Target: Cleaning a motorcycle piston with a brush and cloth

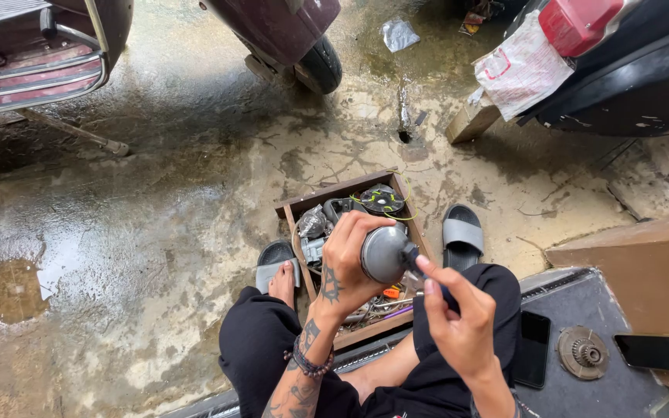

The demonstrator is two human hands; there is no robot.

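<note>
My left hand [348, 262] grips a round grey metal part [385, 254], shaped like a small dome, and holds it above a wooden box. My right hand [458, 313] pinches a dark tool handle [414, 259] whose tip meets the side of the grey part. Both hands hover over my lap, between my knees in black trousers. The wooden box [293, 210] on the floor below holds several loose parts, wires and a black round piece with yellow marks [382, 200].
A grey slipper [462, 234] lies right of the box, and my bare foot rests on another [275, 262]. Two phones [534, 348] [663, 352] and a toothed metal disc [582, 352] lie on the dark platform at right. Scooters stand at the back on wet concrete.
</note>
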